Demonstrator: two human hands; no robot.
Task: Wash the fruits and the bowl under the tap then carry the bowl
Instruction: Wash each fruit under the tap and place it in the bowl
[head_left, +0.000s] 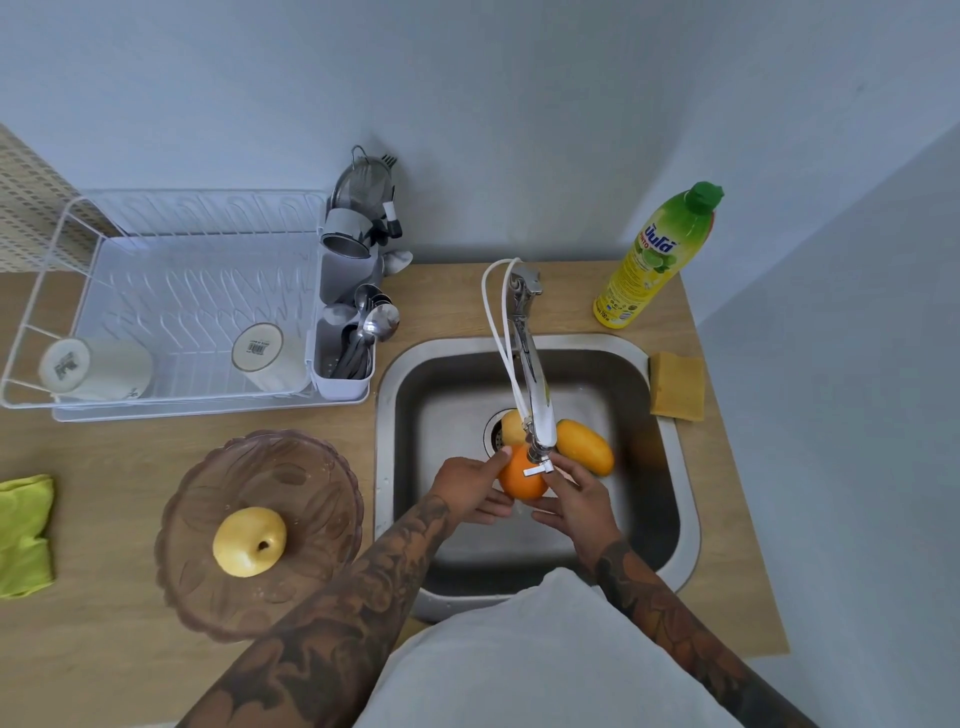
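Over the steel sink, under the spout of the tap, an orange is held between both hands. My left hand grips it from the left and my right hand from the right. On the sink floor behind it lie a yellow-orange mango and another pale yellow fruit, partly hidden by the tap. A brownish translucent bowl stands on the wooden counter left of the sink, with a yellow apple inside.
A white dish rack with two upturned cups and a cutlery holder fills the back left. A dish soap bottle stands behind the sink, a yellow sponge on its right rim. A green cloth lies far left.
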